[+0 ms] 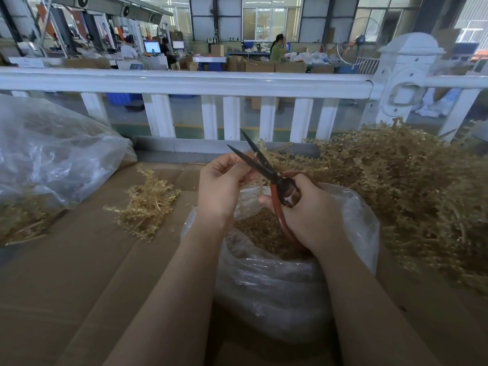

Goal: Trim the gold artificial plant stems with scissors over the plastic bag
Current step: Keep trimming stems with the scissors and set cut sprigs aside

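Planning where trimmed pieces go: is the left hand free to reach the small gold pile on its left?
Probably not yet: the left hand pinches a stem at the scissors; the way to the small pile looks open.

White railing [184,81] ahead; beyond, a workshop (perhaps a factory) with tall windows [272,18]; cardboard-covered table [66,273].

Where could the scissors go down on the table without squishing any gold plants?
Bare cardboard lies near the person, left of the open plastic bag and below the small gold pile. It's crowded on the right, where the big gold heap spreads, and far left, where another filled bag sits.
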A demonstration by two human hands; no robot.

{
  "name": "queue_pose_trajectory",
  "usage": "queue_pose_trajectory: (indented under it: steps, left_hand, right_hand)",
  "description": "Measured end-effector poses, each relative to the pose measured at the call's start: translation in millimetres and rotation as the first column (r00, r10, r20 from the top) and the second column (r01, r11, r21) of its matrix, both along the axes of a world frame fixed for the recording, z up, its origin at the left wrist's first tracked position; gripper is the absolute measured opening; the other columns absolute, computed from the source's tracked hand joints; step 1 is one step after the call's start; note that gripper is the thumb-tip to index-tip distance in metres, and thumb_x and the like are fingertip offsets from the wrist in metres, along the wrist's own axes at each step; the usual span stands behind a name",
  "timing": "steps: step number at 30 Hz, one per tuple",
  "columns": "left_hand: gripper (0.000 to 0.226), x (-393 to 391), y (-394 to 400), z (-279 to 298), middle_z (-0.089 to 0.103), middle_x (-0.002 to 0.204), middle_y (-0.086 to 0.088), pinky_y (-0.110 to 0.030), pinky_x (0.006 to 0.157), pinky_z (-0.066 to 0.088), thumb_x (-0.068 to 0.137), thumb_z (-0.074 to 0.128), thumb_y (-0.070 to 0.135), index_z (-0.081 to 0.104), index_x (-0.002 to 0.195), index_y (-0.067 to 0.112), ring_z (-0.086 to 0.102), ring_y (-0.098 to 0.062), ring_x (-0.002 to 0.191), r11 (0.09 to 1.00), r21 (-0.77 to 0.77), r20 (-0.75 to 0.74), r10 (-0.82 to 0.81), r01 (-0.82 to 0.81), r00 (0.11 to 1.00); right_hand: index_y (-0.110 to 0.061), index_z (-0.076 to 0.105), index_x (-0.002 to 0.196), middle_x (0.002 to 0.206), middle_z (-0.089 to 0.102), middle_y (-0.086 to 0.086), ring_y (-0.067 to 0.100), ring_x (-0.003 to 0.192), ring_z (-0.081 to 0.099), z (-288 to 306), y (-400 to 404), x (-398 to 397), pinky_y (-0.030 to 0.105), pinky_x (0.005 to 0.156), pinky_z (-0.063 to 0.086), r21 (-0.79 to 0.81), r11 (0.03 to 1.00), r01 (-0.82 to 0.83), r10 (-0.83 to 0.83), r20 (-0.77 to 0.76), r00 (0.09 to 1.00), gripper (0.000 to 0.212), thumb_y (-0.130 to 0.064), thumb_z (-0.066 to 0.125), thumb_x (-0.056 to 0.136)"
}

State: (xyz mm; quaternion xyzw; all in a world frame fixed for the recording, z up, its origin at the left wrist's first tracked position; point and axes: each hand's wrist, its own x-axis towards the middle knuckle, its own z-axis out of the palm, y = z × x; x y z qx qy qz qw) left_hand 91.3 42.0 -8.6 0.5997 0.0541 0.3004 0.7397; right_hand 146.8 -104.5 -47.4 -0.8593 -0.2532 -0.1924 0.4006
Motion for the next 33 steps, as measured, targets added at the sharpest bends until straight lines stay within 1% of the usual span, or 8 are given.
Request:
queue_pose_trajectory:
  steps: [4,7,13,18,23,26,29,33]
  left_hand:
    - [0.021,-1.2,0.6,0.0,0.070,0.070,0.001,-0.024,0.071,0.053,0.094,0.059,-0.001,0.072,0.083,0.010,0.060,-0.010,0.064,1.000,0.016,0.000,0.005,-0.005,1.000]
    - [0.019,-1.9,0.9,0.9,0.072,0.074,-0.001,-0.025,0.072,0.053,0.093,0.060,-0.002,0.074,0.085,0.010,0.061,-0.010,0.065,1.000,0.016,-0.014,-0.002,0.002,1.000]
    - [0.021,-1.4,0.5,1.2,0.072,0.078,-0.004,-0.033,0.081,0.051,0.093,0.060,0.000,0.074,0.082,0.012,0.062,-0.014,0.071,1.000,-0.017,-0.030,-0.013,0.013,0.999]
    - [0.023,-2.3,1.0,1.3,0.073,0.078,-0.003,-0.028,0.077,0.052,0.093,0.060,0.000,0.074,0.080,0.012,0.064,-0.011,0.068,0.998,-0.040,-0.015,-0.058,0.057,0.998]
    - [0.032,-3.3,1.5,2.3,0.072,0.074,-0.002,-0.022,0.069,0.053,0.093,0.058,-0.002,0.075,0.073,0.016,0.064,-0.010,0.065,0.992,-0.065,0.022,-0.111,0.113,0.994]
    - [0.033,-3.2,1.3,2.5,0.073,0.076,-0.003,-0.022,0.070,0.054,0.093,0.059,-0.001,0.076,0.071,0.018,0.064,-0.010,0.066,0.990,-0.063,0.031,-0.121,0.122,0.992]
    - [0.034,-2.9,1.2,2.0,0.073,0.075,-0.002,-0.022,0.070,0.054,0.093,0.060,0.000,0.077,0.070,0.020,0.065,-0.010,0.066,0.990,-0.068,0.028,-0.126,0.128,0.992]
    - [0.028,-2.8,2.1,1.4,0.071,0.073,-0.002,-0.023,0.071,0.054,0.093,0.062,0.004,0.076,0.073,0.017,0.064,-0.013,0.068,0.988,-0.085,0.021,-0.127,0.129,0.992]
  right_hand:
    - [-0.029,0.059,0.090,0.080,0.064,-0.015,0.004,0.077,0.061,0.4,-0.8,1.0,0.029,0.068,0.054,-0.033,0.999,0.036,-0.034,0.047,0.998,0.057,-0.083,0.058,0.072]
    - [-0.026,0.061,0.085,0.070,0.060,-0.015,0.004,0.068,0.057,-0.8,-1.2,-0.3,0.029,0.061,0.053,-0.025,0.997,0.067,-0.064,0.117,0.991,0.059,-0.083,0.057,0.072]
    - [-0.023,0.063,0.081,0.070,0.064,-0.012,0.005,0.067,0.059,-2.9,-1.2,1.4,0.030,0.062,0.054,-0.012,0.998,0.060,-0.058,0.136,0.989,0.061,-0.084,0.056,0.073]
    - [-0.026,0.061,0.077,0.068,0.064,-0.012,0.003,0.065,0.059,-4.9,-0.2,1.9,0.028,0.062,0.054,0.016,0.999,0.040,-0.042,0.110,0.993,0.058,-0.084,0.059,0.072]
    - [-0.031,0.065,0.082,0.072,0.067,-0.015,0.000,0.068,0.061,-4.6,-0.3,2.0,0.025,0.065,0.054,0.023,0.999,0.027,-0.029,0.073,0.997,0.054,-0.084,0.060,0.071]
    - [-0.031,0.065,0.083,0.072,0.067,-0.015,0.000,0.070,0.061,-4.1,0.3,2.0,0.026,0.065,0.055,0.036,0.999,0.024,-0.027,0.062,0.998,0.054,-0.083,0.061,0.070]
    - [-0.027,0.065,0.080,0.072,0.067,-0.012,0.002,0.069,0.062,-4.0,0.5,1.6,0.029,0.067,0.056,0.039,0.999,0.027,-0.029,0.038,0.999,0.060,-0.085,0.059,0.068]
    - [-0.026,0.068,0.081,0.072,0.068,-0.012,0.002,0.070,0.063,-2.8,0.8,1.4,0.030,0.069,0.057,0.051,0.999,0.012,-0.011,-0.023,1.000,0.061,-0.085,0.061,0.067]
